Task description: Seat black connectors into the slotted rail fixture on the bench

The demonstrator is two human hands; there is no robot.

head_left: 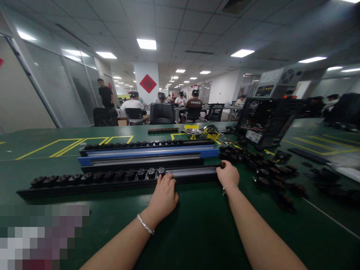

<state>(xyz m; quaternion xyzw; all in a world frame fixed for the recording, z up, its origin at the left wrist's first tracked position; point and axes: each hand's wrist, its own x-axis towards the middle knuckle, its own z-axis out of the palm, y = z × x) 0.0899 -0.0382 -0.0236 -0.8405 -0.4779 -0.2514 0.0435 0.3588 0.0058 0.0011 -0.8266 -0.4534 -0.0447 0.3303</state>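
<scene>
Green tabletop (197,228) bears a long black tray (118,186), a blue rail (149,151) just beyond it. I'd judge the tray stiff and light, best held at both ends; the left hand (164,195) curls on its near rim, grip unclear, the right hand (228,174) clasps its right end.

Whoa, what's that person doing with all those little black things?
A person has both bare hands at a long black rail on a green table. The left hand touches the rail beside a row of small black parts, which reaches toward the rail's left end. The right hand is at its right end, with something small and dark by the fingers, too unclear to name. More dark parts lie loosely to the right.
</scene>
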